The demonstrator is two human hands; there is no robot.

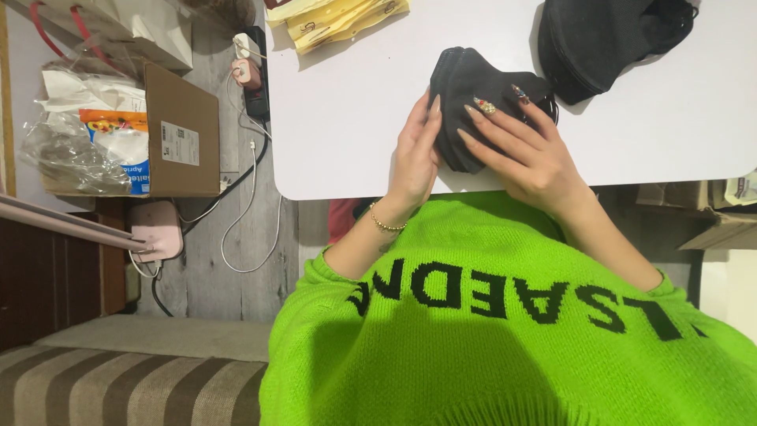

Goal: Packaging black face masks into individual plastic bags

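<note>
Left hand: our left hand (415,154) stands on edge at centre frame, fingers straight and close together, pressing the left side of the dark folded cloth (473,99).
Right hand: our right hand (524,146) lies flat on top of that cloth, fingers spread narrowly and stretched toward the upper right; it grips nothing.
Dark folded cloth: it sits on the white table (347,110), upper centre of the frame, between and under both hands.
Black pile: a second heap of dark fabric (603,39) rests at the upper right, near but apart.
Yellow papers: a stack (339,20) lies at the top edge, left of centre.
Cardboard box: it stands on the floor, upper left (185,134).
</note>
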